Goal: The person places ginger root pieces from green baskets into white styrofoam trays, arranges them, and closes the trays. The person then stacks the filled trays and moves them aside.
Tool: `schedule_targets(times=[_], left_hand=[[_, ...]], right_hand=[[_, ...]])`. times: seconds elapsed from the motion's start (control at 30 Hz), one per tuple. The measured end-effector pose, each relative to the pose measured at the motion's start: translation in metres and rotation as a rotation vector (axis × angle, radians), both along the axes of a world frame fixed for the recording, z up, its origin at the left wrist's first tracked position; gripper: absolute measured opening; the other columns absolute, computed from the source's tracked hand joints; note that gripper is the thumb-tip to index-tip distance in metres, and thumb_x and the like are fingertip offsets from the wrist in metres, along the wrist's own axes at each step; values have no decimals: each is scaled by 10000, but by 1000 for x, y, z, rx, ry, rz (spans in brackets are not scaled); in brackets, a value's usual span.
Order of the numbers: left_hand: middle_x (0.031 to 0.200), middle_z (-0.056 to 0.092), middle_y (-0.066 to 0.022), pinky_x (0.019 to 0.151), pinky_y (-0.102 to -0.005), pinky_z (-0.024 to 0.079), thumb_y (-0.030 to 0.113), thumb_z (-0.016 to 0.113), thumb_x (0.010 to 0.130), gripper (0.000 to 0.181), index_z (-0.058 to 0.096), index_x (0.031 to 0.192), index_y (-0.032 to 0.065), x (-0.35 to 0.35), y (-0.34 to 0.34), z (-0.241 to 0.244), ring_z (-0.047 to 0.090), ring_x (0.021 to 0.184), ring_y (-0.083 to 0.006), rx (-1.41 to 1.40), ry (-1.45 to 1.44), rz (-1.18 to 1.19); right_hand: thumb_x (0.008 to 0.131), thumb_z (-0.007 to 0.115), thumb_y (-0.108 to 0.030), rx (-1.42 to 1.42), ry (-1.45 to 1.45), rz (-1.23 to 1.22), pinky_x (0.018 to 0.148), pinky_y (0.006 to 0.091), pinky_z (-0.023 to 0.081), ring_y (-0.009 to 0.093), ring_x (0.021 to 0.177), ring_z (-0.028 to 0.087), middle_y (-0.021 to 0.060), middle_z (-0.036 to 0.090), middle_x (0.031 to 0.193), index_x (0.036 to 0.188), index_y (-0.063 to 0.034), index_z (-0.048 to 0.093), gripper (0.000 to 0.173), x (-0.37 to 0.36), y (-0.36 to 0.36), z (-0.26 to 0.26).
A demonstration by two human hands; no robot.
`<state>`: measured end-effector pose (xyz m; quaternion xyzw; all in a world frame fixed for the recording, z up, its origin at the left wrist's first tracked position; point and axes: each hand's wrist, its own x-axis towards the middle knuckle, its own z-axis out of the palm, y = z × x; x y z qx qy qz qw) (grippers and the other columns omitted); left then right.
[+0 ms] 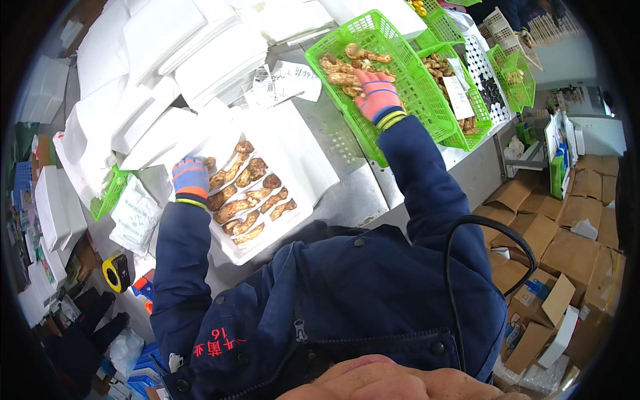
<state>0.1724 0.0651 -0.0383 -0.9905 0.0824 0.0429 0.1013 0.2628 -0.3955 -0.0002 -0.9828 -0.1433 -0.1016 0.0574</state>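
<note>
In the head view, my right hand point(376, 95), in a pink and blue glove, reaches into a green plastic basket point(425, 117). Its fingers are apart over long brown mushrooms point(340, 75), touching some of them. My left hand point(190, 175), in a blue-grey and orange glove, is at the left edge of a white foam tray point(240, 256). A mushroom cap point(210, 162) shows beside its fingers; whether they grip it is hidden. Several mushrooms point(245, 202) lie in slanted rows in the tray, with white paper between them.
Stacks of white foam sheets point(220, 65) and handwritten paper slips point(295, 82) lie at the back. Another green basket point(467, 142) of mushrooms stands on the right. A yellow tape measure point(116, 273) and a white packet point(134, 217) lie on the left. Cardboard boxes point(565, 252) fill the right side.
</note>
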Motion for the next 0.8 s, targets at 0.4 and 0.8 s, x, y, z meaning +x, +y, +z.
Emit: schedule_targets(times=[0.4, 0.8], left_hand=[[1045, 592, -95, 836, -422, 402, 109, 647, 720, 289, 610, 1007, 101, -30, 1, 2, 542, 982, -301, -398, -219, 35], [941, 608, -79, 799, -414, 410, 105, 632, 728, 226, 628, 954, 107, -29, 3, 4, 562, 889, -299, -456, -251, 10]], right_hand=[[703, 604, -145, -154, 505, 36, 874, 400, 437, 324, 966, 560, 140, 603, 1006, 1082, -146, 594, 380, -53, -67, 65], [808, 471, -190, -248, 412, 88, 833, 414, 440, 300, 936, 601, 116, 651, 967, 1025, -102, 615, 275, 13, 3, 22]])
